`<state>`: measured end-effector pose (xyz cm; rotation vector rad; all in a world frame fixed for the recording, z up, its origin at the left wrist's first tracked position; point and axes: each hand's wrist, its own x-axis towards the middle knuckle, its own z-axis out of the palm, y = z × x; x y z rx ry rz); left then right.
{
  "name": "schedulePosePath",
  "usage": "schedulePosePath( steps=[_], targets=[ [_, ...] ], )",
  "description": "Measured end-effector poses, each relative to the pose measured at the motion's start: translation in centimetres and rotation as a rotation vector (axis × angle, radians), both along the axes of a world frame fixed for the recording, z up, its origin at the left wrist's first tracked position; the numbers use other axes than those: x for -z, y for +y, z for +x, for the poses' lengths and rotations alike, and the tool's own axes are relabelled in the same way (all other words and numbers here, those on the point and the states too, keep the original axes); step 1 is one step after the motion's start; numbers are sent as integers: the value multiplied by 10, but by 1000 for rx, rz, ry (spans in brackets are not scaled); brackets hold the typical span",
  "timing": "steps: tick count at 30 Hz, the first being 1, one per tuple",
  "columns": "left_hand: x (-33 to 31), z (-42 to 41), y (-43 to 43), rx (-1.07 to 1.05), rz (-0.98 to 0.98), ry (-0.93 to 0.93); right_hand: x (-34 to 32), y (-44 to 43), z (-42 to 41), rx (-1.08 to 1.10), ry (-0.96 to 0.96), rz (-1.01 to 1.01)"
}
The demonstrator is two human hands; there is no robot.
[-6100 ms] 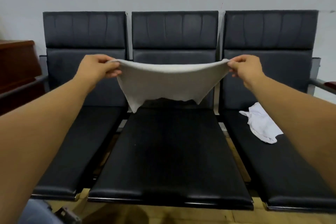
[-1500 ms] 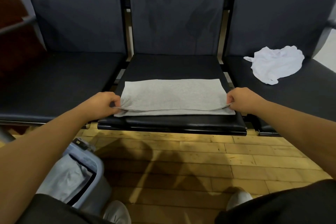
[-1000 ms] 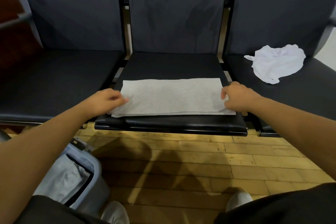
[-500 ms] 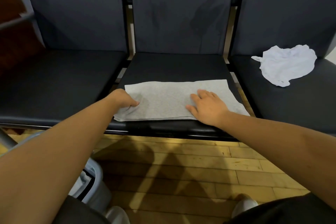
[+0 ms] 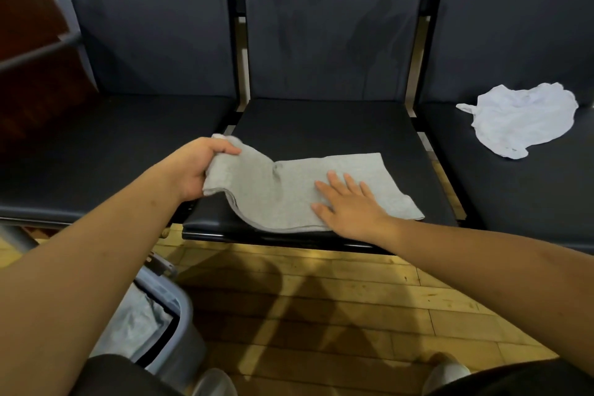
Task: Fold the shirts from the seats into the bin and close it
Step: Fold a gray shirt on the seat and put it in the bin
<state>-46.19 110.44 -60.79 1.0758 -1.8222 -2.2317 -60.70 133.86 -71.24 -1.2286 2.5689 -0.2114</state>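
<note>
A grey shirt (image 5: 289,190), folded into a long strip, lies along the front of the middle seat (image 5: 324,125). My left hand (image 5: 196,167) grips its left end and holds that end raised off the seat. My right hand (image 5: 350,206) presses flat on the strip's middle, fingers straight. A crumpled white shirt (image 5: 520,119) sits on the right seat (image 5: 514,190). The grey bin (image 5: 167,334) stands open on the floor at the lower left, partly behind my left arm, with pale cloth inside.
The left seat (image 5: 112,145) is bare. A dark wooden cabinet (image 5: 29,42) stands at the far left. Wooden floor (image 5: 321,305) stretches in front of the seats, with my shoes at the bottom edge.
My left hand has lifted the grey shirt's left end off the seat. My right hand has stayed flat on the cloth, pinning its middle.
</note>
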Motion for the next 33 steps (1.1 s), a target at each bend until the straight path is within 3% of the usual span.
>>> schedulePosePath(
  steps=[5,10,13,15,19,25,27,33],
  targets=[
    [-16,-30,38,30,-66,35,-21,-25,26,41,-333,-234],
    [-10,-66,84,304,-288,41,-37,-18,12,586,-1098,-856],
    [-5,-73,99,477,-289,-33,-44,6,-13,698,-1295,-958],
    [-3,-70,101,506,-296,-67,-44,18,-21,709,-1217,-852],
    [10,-62,86,399,-432,-113,-37,13,-18,636,-845,-639],
    [38,-48,46,136,-702,-242,-61,5,-24,522,-480,-708],
    [44,-44,40,92,-677,-310,-59,8,-32,579,-442,-672],
    [48,-43,45,85,-571,-354,-41,23,-25,604,-218,-194]
  ],
)
